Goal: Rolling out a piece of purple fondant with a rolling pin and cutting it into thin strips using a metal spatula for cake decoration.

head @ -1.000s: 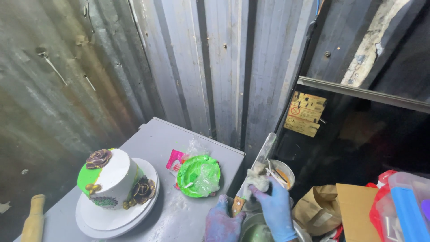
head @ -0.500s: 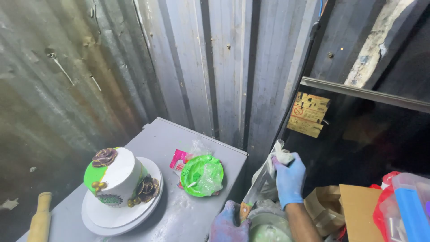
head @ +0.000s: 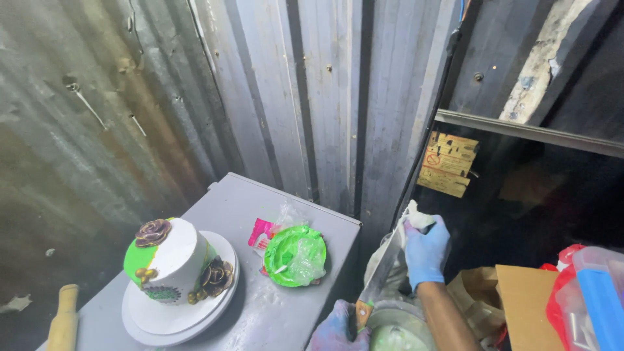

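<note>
Wiping a long knife past the table's right edge.
Left hand (head: pixel 338 325) grips the knife (head: pixel 380 276) handle; right hand (head: pixel 426 250) pinches a white wad (head: pixel 416 218) at its tip.

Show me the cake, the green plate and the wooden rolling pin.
cake (head: pixel 174 260), head view, on its white side.
green plate (head: pixel 281 250), head view, on its bare rim.
wooden rolling pin (head: pixel 64 322), head view, on its handle end.

Both gloved hands are closed, right hand (head: pixel 426 250) raised above left hand (head: pixel 338 325).
</note>
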